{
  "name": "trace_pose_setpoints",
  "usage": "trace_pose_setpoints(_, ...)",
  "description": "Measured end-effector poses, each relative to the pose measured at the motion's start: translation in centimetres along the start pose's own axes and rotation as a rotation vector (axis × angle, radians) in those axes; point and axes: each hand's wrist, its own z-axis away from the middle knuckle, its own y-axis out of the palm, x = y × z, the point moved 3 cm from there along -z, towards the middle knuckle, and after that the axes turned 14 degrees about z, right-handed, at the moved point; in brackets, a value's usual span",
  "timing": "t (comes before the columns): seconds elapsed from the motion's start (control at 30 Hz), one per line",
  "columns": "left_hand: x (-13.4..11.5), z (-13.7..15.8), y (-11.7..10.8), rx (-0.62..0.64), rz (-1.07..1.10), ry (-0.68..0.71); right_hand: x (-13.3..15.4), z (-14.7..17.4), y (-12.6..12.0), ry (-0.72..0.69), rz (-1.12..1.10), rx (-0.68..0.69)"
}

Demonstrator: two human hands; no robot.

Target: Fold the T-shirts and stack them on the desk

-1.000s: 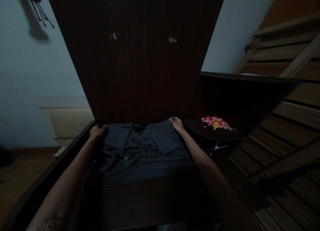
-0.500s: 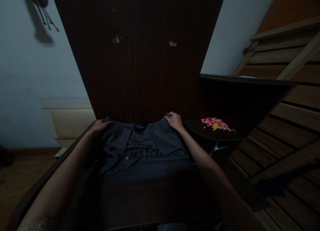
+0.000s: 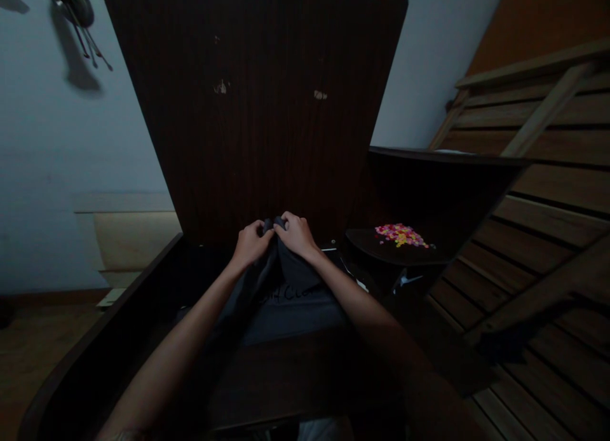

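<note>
Dark-gray printed T-shirt (image 3: pixel 298 320) is resting on wood-grained desktop (image 3: pixel 267 390), rising in soft folds where left hand (image 3: pixel 252 243) and right hand (image 3: pixel 296 236) are clamping fingers on its cloth, before a flat upright panel (image 3: pixel 262 129). Curved-edge shelf (image 3: pixel 405 257) is holding small multicolored pieces (image 3: pixel 401 234).

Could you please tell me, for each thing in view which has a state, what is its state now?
Left hand: closed, pinching the shirt.
Right hand: closed, pinching the shirt, close beside the left.
Shirt: gathered at the top, lettering partly hidden.
Dark panel: upright, scuffed.
Colourful pieces: loose, scattered on the curved shelf.
</note>
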Motion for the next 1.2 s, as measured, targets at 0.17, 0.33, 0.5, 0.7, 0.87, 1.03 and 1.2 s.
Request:
trace_pose_setpoints(0.17,-0.2,1.3,0.6,-0.038,0.063,-0.02,-0.2,1.6,-0.5,0.034,-0.201,0.111)
trace_pose_setpoints(0.33,-0.5,2.2,0.6,0.014,0.164,-0.026,-1.0,2.4,-0.2,0.155,-0.49,0.26)
trace_pose_setpoints(0.5,-0.7,2.4,0.6,0.013,0.229,-0.003,-1.3,2.7,-0.3,0.159,-0.617,0.273)
trace_pose_setpoints(0.7,-0.8,2.1,0.4,-0.024,0.215,-0.065,-1.2,3.1,-0.2,0.11,-0.687,0.286)
trace_pose_setpoints(0.87,-1.0,2.6,0.6,0.063,0.347,-0.012,-1.5,3.1,-0.1,0.024,-0.707,0.349)
trace_pose_setpoints(1.03,-1.0,2.8,0.4,0.089,0.357,-0.005,-2.1,2.1,-1.5,-0.159,-0.546,0.244)
trace_pose_setpoints(1.2,-2.1,2.8,-0.2,0.114,0.479,0.026,-1.2,0.7,-3.3,-0.344,-0.373,0.091)
